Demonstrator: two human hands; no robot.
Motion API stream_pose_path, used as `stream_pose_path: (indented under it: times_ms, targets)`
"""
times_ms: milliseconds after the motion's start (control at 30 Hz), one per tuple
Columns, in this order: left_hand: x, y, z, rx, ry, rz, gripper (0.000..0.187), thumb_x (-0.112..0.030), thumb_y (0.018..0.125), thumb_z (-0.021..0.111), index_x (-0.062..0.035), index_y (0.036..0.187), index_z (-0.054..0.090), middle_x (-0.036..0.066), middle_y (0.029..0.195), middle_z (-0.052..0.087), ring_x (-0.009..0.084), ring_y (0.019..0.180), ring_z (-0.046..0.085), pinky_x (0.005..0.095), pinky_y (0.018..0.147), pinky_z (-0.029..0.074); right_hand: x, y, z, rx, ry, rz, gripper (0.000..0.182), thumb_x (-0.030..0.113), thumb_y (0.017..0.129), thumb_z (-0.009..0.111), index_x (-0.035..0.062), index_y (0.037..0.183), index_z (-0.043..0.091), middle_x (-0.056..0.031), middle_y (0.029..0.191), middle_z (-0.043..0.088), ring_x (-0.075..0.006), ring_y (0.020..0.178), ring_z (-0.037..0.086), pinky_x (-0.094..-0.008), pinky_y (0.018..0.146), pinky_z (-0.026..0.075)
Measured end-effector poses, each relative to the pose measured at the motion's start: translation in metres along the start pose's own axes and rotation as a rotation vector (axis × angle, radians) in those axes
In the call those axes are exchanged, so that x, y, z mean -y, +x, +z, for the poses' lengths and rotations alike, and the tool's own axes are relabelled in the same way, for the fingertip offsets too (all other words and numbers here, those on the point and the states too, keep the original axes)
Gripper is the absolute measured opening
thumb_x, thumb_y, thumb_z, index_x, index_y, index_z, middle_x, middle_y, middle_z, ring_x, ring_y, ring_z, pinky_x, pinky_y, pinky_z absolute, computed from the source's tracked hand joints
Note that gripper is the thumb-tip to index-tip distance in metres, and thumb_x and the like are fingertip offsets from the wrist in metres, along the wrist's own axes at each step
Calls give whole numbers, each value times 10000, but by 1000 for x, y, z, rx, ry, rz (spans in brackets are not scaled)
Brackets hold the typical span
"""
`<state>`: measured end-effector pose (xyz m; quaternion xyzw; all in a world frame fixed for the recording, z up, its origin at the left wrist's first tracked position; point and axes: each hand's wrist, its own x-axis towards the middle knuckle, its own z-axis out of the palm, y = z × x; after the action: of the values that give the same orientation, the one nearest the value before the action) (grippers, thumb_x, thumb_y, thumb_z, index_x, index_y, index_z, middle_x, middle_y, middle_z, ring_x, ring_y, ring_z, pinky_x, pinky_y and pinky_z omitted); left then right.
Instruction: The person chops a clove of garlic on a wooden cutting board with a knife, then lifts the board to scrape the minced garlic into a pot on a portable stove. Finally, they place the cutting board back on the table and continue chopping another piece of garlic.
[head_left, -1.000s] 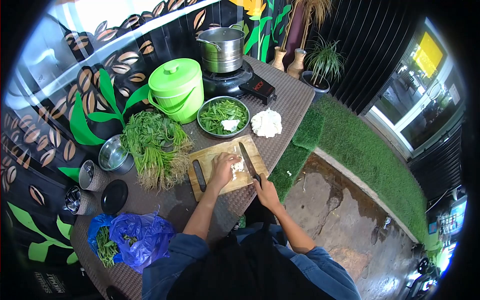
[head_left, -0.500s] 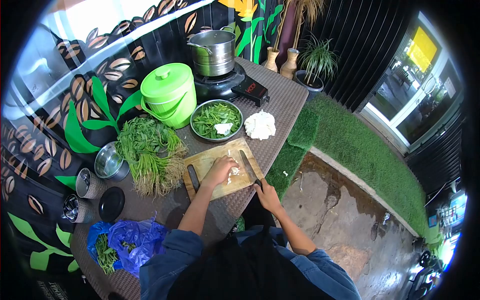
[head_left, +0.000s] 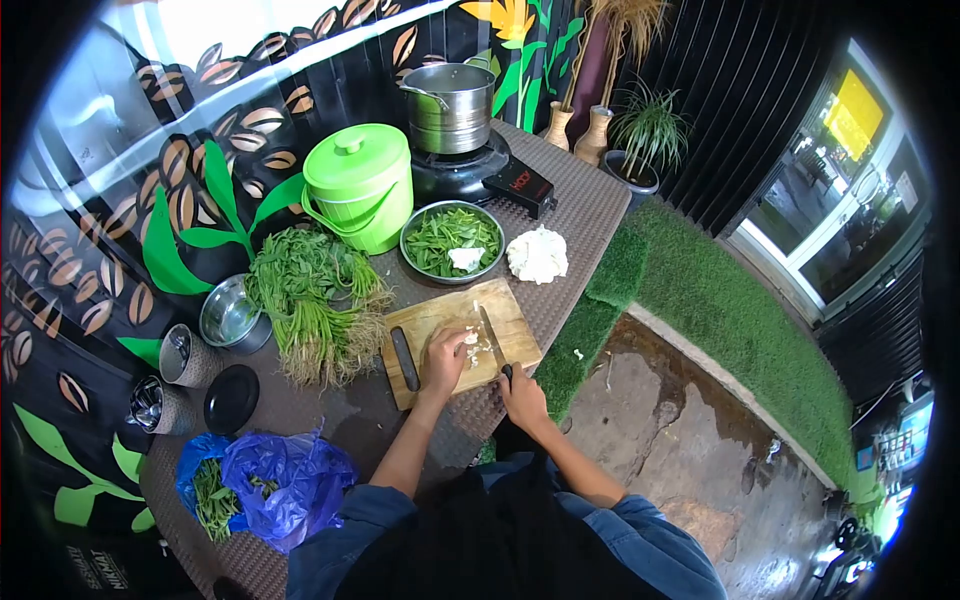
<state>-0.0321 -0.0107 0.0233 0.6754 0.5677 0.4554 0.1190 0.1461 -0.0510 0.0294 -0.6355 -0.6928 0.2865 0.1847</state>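
- Knife (head_left: 490, 335): handle gripped by the right hand (head_left: 523, 396), blade over the cutting board (head_left: 515, 325).
- Left hand (head_left: 446, 360): curled at white pieces (head_left: 478, 346) on the board; its grasp could not be told.

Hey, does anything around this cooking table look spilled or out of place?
Two things stand out. A small white scrap lies on the green turf below the table, as if dropped. The concrete floor beyond has dark, wet-looking patches, possibly a spill, though I can't tell.
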Motion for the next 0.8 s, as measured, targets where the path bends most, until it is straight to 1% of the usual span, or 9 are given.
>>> stream_pose_path:
  times_ms: [133,200,333,400,500,633,700,733,800]
  targets:
    - [5,-3,-7,-19,25,52,252,37,746,645,-23,984,701,121,958,661,300,921,598,389,837,484,4,4,2,-1,-17,-18,303,308,964,450,12,1025,430,-320,791,616,-497,773,606,-576,681,479]
    - [4,-8,-11,51,191,188,213,6,768,641,-2,973,697,116,962,664,295,925,596,397,830,487,4,4,-1,23,-8,-72,308,302,970,440,0,1027,421,-317,797,617,-495,772,607,-575,678,478]
    - [-1,-23,-6,76,198,155,230,-18,776,640,22,999,684,133,1000,657,309,948,588,407,856,481,-2,6,2,45,-52,-85,318,296,974,433,-16,1030,412,-310,790,619,-494,762,606,-573,669,478]
    - [-8,-31,-7,44,238,179,273,-78,789,642,28,1039,676,146,1027,641,299,1028,560,410,908,458,-2,4,4,29,-43,-117,326,295,975,429,-26,1028,410,-312,779,616,-495,754,605,-573,664,477]
    - [-16,-35,-9,35,218,177,312,-124,795,672,27,1068,670,158,1065,626,305,1057,541,393,913,463,2,1,1,60,-25,-133,323,290,973,432,-26,1037,410,-317,771,611,-498,757,604,-569,669,480]
    - [3,-38,3,22,202,172,336,-136,799,699,23,1092,661,153,1067,636,311,1045,546,392,894,477,4,7,0,114,-67,-107,330,291,969,437,-27,1051,410,-321,789,611,-499,774,605,-567,683,481]
    - [8,-35,6,49,139,88,313,-153,809,704,11,1074,674,141,1043,641,301,1036,550,392,886,477,5,12,-5,98,-77,-140,346,295,963,442,-35,1067,416,-313,811,618,-492,798,608,-558,706,485]
    - [8,-33,7,52,139,89,313,-153,809,704,11,1074,674,141,1043,641,301,1036,550,392,886,477,5,15,-8,97,-76,-138,346,295,963,442,-35,1067,416,-313,811,618,-492,798,608,-558,706,485]
    - [7,-29,9,64,145,62,274,-104,803,692,2,1055,684,135,1033,647,290,1029,555,395,873,481,6,25,-17,136,-112,-165,357,296,959,444,-44,1066,437,-308,828,624,-484,813,612,-545,730,489]
